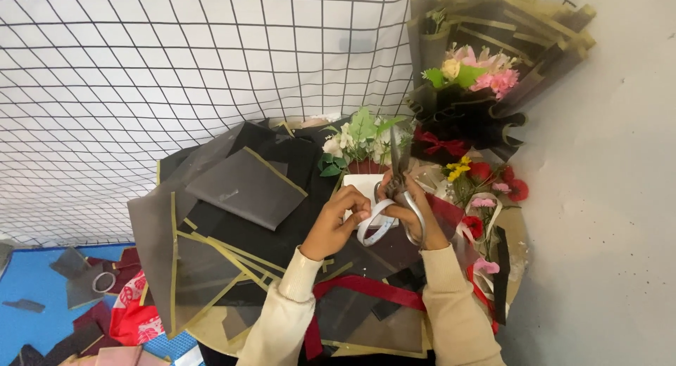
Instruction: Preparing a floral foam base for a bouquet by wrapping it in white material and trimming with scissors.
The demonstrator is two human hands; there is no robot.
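Two hands meet over a round table (514, 267) covered in dark wrapping sheets (246, 186). The left hand (338, 221) pinches a loop of white ribbon (374, 228) between closed fingers. Just right of it, the right hand (415, 211) grips scissors (400, 165), blades pointing away. White flowers (355, 140) lie just beyond; a wrapped bouquet (479, 73) stands far right.

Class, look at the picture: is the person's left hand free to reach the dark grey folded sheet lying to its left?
Probably not at once: the left hand is gripping a loop of white ribbon. Nothing lies between it and the dark grey folded sheet.
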